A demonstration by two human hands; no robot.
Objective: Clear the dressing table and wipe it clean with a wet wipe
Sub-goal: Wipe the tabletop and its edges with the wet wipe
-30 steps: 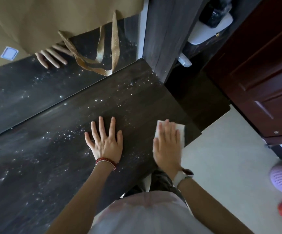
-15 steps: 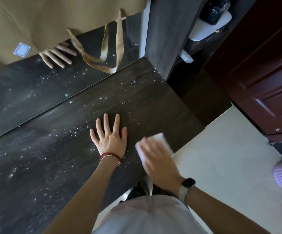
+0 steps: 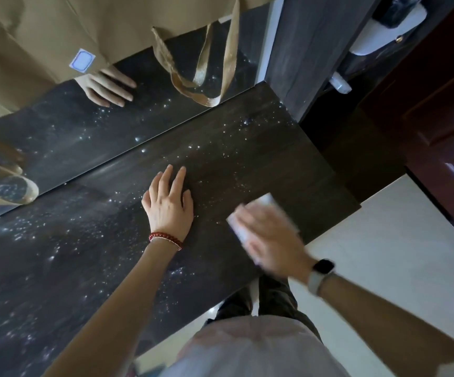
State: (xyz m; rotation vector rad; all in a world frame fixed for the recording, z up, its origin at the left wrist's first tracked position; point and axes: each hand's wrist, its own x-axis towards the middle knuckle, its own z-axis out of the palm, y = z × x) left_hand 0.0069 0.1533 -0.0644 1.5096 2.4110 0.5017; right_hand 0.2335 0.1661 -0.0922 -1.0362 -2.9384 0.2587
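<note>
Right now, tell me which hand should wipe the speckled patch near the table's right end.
Right. The right hand already presses the wet wipe beside those specks; the left hand rests flat on the dressing table.

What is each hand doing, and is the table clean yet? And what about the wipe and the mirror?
left hand: flat on the table, fingers straight
right hand: pressing the wipe down, blurred
wet wipe: under the right hand, on the table
dressing table: speckled with white specks
mirror: speckled, shows a hand

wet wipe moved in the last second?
Yes. The wet wipe, under the right hand, slid from the dressing table right end toward the left hand.
</note>
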